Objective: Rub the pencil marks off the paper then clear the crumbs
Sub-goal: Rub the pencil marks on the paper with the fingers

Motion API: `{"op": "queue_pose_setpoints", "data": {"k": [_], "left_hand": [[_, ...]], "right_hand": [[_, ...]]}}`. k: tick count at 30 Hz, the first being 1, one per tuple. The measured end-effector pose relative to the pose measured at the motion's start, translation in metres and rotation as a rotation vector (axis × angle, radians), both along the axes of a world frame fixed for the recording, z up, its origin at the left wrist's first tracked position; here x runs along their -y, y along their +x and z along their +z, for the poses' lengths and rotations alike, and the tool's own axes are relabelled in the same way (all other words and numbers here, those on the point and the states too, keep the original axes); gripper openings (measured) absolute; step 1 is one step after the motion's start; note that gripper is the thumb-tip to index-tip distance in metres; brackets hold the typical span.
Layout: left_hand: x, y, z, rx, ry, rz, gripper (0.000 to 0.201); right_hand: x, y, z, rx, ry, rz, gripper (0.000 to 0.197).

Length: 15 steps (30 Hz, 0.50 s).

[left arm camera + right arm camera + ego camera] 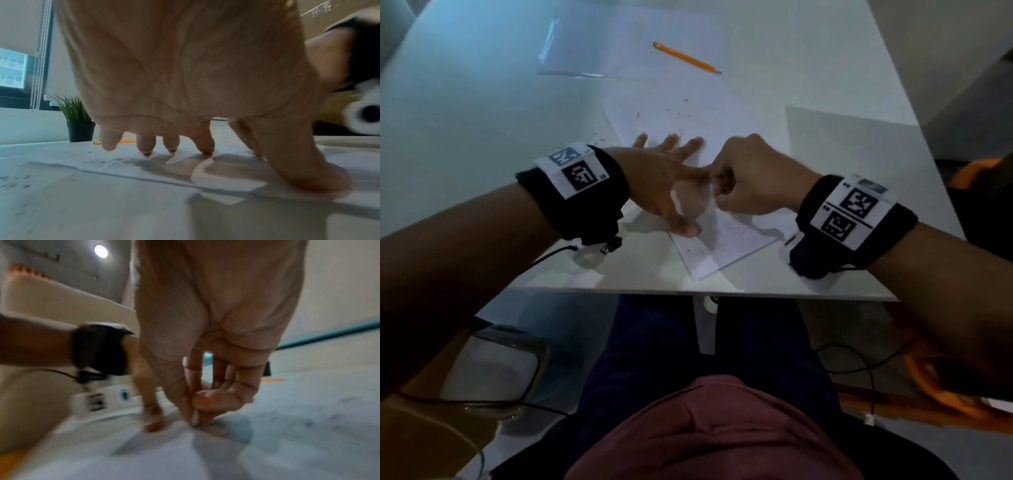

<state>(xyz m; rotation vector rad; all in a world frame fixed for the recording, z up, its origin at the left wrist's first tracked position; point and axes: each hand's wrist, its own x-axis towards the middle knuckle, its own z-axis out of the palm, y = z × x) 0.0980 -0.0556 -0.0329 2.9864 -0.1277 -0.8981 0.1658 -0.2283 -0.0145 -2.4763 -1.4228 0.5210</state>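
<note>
A white sheet of paper [736,236] lies skewed on the white table [482,137]. My left hand [678,185] presses down on it with spread, straight fingers; in the left wrist view its fingertips [205,151] and thumb touch the paper [123,167]. Just to its right, my right hand [719,181] is curled, knuckles up. In the blurred right wrist view the thumb and fingers pinch a small white eraser [194,417] against the paper [164,459]. Dark eraser crumbs [681,111] dot the sheet's far part, and more crumbs [599,138] lie on the table to its left.
A yellow pencil [686,58] lies beyond the paper, with a clear plastic sleeve [582,44] at the far left. A potted plant [80,131] stands at the table's far edge. The near table edge [722,293] runs just below my wrists.
</note>
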Motion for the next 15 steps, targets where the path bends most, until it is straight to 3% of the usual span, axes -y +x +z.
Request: {"op": "queue_pose_setpoints", "data": {"k": [2,7,12,15], "left_hand": [[0.001,0.000,0.000,0.000,-0.019,0.011,0.108],[0.004,-0.002,0.001,-0.024,-0.035,0.033,0.114],[0.005,-0.002,0.000,-0.023,-0.056,0.040,0.115],[0.006,-0.003,0.001,-0.036,-0.056,0.048,0.115]], "right_hand": [[-0.001,-0.011,-0.001,-0.034,-0.040,0.091,0.013],[0.004,0.019,0.002,0.035,0.033,-0.051,0.010],[-0.001,-0.019,-0.002,-0.088,-0.012,0.165,0.020],[0.003,0.019,0.002,-0.001,0.014,0.021,0.013]]}}
